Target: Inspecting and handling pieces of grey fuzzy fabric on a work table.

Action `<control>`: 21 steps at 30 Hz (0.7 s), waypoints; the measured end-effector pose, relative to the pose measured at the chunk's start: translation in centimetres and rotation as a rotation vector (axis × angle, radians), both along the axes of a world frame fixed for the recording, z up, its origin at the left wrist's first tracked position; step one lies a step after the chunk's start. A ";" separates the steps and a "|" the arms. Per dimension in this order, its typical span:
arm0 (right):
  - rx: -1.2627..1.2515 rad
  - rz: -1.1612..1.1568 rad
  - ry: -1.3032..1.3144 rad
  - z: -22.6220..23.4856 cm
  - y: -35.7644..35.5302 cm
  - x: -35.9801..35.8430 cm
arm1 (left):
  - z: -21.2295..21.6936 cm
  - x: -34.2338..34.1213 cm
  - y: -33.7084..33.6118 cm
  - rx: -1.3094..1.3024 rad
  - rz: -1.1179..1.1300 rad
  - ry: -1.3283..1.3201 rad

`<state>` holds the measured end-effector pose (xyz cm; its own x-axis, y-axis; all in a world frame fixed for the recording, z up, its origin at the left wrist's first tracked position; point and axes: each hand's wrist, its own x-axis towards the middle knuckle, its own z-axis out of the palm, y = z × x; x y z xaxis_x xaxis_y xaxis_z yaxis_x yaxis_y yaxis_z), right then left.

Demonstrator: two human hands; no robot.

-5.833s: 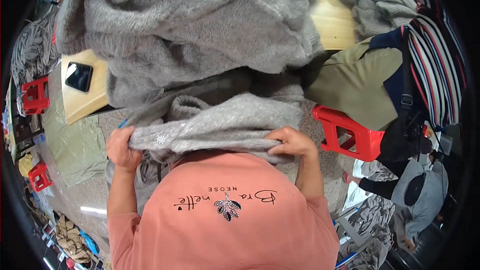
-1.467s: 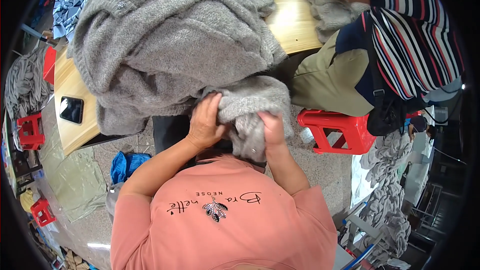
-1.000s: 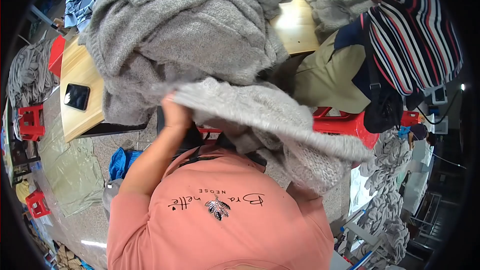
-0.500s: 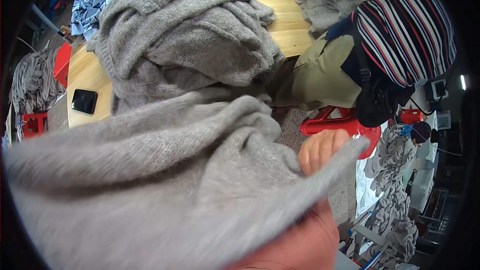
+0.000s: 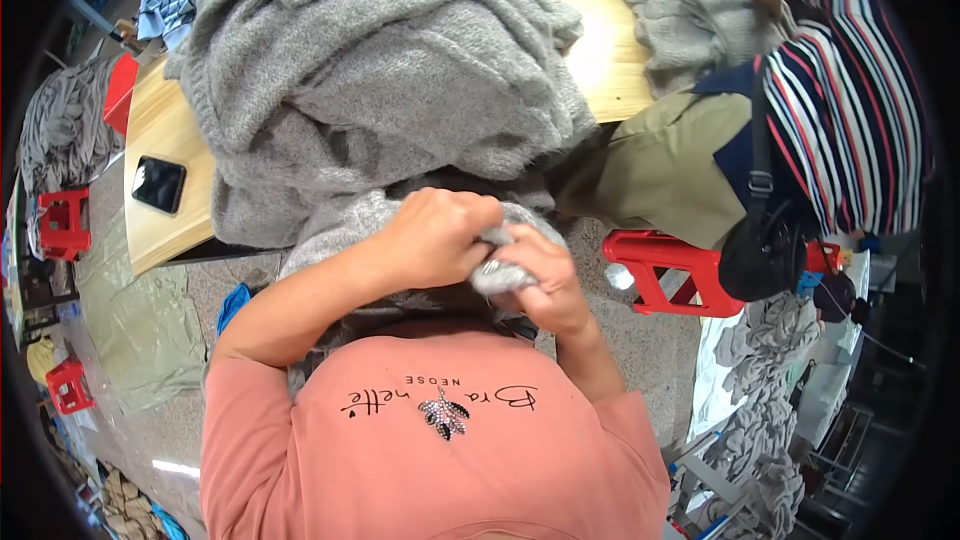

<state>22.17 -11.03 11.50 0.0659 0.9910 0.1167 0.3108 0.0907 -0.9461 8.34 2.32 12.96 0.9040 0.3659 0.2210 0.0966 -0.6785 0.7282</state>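
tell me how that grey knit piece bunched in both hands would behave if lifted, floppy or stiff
Probably floppy: the grey knit piece is crumpled between the left hand and right hand, with loose folds sagging below them. Its fuzzy surface suggests it grips rather than slips. Likely light, yet it may drag on the grey pile it touches on the wooden table.

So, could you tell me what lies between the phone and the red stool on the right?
In the head view, the grey sweater pile lies between the phone and the red stool.
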 end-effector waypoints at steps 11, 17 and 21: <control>-0.157 -0.507 -0.256 -6.9 2.6 4.4 | -4.1 -8.4 4.7 -0.567 0.293 0.265; 0.217 0.177 -0.006 -1.9 3.2 1.0 | -3.5 -5.0 3.2 -0.250 0.126 0.069; 0.020 0.107 0.042 -2.7 5.9 -1.8 | -3.0 -3.7 3.1 -0.275 0.081 0.042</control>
<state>20.37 -5.10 8.78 -0.0354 0.9901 0.1361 0.2588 0.1406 -0.9556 4.65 5.41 9.98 0.8758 0.4780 0.0664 0.1763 -0.4451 0.8780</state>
